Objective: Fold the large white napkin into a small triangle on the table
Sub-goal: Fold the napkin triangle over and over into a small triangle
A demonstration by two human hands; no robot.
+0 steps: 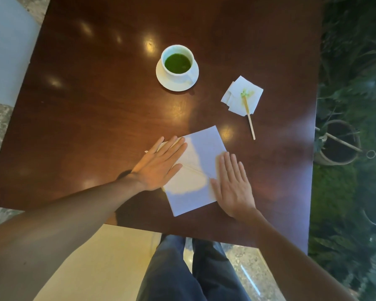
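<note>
Dark wooden table [96, 105], glossy, bearing all items. White napkin [201, 170], folded to a rectangle, flat near the table's near edge, between and under both sets of fingers. Left hand [159, 166], palm down, fingers straight and slightly spread, pressing the napkin's left side. Right hand [232, 185], palm down, fingers straight and close together, pressing its right edge. Beyond the fingertips: saucer [170, 83] carrying a cup [178, 61] of green liquid; crumpled stained napkin [242, 95]; wooden stirrer [249, 118] lying across it.
</note>
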